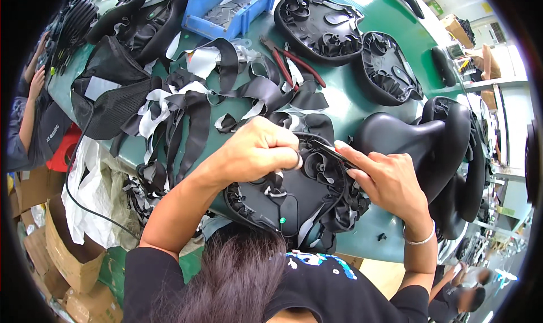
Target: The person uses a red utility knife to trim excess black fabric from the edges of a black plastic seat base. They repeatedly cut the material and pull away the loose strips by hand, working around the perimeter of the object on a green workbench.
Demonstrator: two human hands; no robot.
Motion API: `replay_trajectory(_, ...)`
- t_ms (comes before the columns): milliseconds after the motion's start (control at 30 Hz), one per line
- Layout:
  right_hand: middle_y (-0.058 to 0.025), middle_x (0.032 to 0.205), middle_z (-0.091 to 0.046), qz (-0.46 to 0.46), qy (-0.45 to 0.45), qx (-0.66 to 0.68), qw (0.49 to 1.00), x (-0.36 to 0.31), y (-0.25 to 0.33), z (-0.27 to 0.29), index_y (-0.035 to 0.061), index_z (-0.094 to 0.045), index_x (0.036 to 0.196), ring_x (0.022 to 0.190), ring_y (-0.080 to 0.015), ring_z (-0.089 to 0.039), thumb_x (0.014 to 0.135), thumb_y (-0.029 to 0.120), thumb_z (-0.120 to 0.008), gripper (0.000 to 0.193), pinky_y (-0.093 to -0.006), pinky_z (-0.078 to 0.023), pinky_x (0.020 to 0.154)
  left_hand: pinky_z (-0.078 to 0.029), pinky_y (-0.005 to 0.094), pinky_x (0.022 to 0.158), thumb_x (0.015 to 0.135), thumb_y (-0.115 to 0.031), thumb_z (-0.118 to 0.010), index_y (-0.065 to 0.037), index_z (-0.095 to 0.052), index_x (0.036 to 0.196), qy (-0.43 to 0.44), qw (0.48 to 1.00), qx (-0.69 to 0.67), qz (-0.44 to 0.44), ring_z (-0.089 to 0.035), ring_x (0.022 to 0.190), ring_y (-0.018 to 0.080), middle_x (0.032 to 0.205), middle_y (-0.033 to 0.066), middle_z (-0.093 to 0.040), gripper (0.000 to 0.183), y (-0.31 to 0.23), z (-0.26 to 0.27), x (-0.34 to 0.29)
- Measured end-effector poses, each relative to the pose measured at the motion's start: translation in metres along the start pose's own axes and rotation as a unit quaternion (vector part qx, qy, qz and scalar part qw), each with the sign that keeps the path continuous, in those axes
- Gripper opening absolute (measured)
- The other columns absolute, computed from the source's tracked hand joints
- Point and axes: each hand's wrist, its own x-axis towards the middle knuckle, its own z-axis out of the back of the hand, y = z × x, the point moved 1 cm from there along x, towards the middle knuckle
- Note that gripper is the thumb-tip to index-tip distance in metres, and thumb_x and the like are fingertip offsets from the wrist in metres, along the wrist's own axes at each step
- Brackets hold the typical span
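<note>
An upturned black bike saddle (300,204) lies at the table's near edge in front of me, its gathered cover edge and inner base showing. My left hand (257,147) is closed in a fist over its far left part. A small dark curved bit shows by those fingers, but what they grip is hidden. On the saddle's right side, my right hand (390,181) pinches the rim, index finger along the edge and thumb below it. A thin dark strip runs beside the index finger; I cannot make out what it is. Trimmed black and white material surrounds the saddle.
Red-handled pliers (291,65) lie among black offcuts (195,119). Two upturned saddles (387,68) lie beyond, near a blue bin (226,12) of flat pieces. More saddles (396,147) are stacked right. A black mesh bag (113,91) lies left; cardboard boxes (73,238) stand below.
</note>
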Motion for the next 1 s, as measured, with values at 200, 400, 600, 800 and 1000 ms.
replay_trajectory(200, -0.006, 0.059, -0.054, -0.05, 0.037, -0.033, 0.997, -0.026, 0.015, -0.006, 0.0207, -0.046, 0.139, 0.047, -0.0262, -0.053, 0.085, 0.023, -0.063, 0.056, -0.039, -0.039, 0.048, -0.035, 0.0304, 0.07, 0.083, -0.022, -0.057, -0.012, -0.039, 0.056, -0.273, 0.873, -0.361, -0.183, -0.04, 0.063, 0.0153, 0.055, 0.0022, -0.04, 0.034, 0.014, 0.02, -0.001)
replay_trajectory(400, -0.006, 0.056, -0.051, -0.126, -0.018, -0.024, 0.992, -0.054, 0.04, -0.021, 0.0196, -0.05, 0.136, 0.046, -0.0241, -0.053, 0.082, 0.021, -0.066, 0.057, -0.0373, -0.04, 0.046, -0.032, 0.0246, 0.048, 0.075, -0.014, -0.06, -0.002, -0.058, 0.072, -0.17, 0.956, 0.067, -0.231, -0.046, 0.059, 0.0117, 0.063, 0.0039, -0.048, 0.013, -0.041, 0.011, 0.013)
replay_trajectory(600, -0.006, 0.058, -0.05, -0.139, -0.069, -0.014, 0.988, -0.066, 0.037, -0.044, 0.0185, -0.048, 0.138, 0.043, -0.0239, -0.052, 0.085, 0.023, -0.064, 0.056, -0.0378, -0.04, 0.046, -0.04, 0.0326, 0.061, 0.079, -0.032, -0.07, -0.003, -0.065, 0.072, 0.101, 0.958, 0.266, 0.035, -0.048, 0.062, 0.0151, 0.063, 0.0037, -0.053, 0.029, -0.012, -0.016, 0.036)
replay_trajectory(800, -0.0199, 0.115, -0.063, -0.281, -0.126, 0.358, 0.881, -0.1, 0.087, -0.085, 0.009, -0.045, 0.138, 0.078, -0.0379, -0.066, 0.086, 0.011, -0.064, 0.055, -0.0389, -0.052, 0.063, -0.046, 0.0322, 0.072, 0.085, -0.023, -0.059, -0.004, -0.065, 0.079, -0.217, 0.949, -0.151, -0.172, -0.059, 0.077, 0.0176, 0.075, 0.009, -0.063, 0.021, -0.022, 0.021, 0.019)
replay_trajectory(1000, -0.0115, 0.098, -0.067, -0.307, -0.301, 0.46, 0.777, -0.077, 0.052, -0.085, -0.0022, -0.053, 0.126, 0.086, -0.0141, -0.063, 0.08, 0.009, -0.071, 0.05, -0.0282, -0.049, 0.079, -0.048, 0.0296, 0.075, 0.079, -0.03, -0.076, 0.005, -0.067, 0.098, -0.011, 0.942, 0.318, 0.106, -0.061, 0.078, 0.0162, 0.085, 0.0086, -0.069, 0.041, 0.023, 0.023, 0.004)
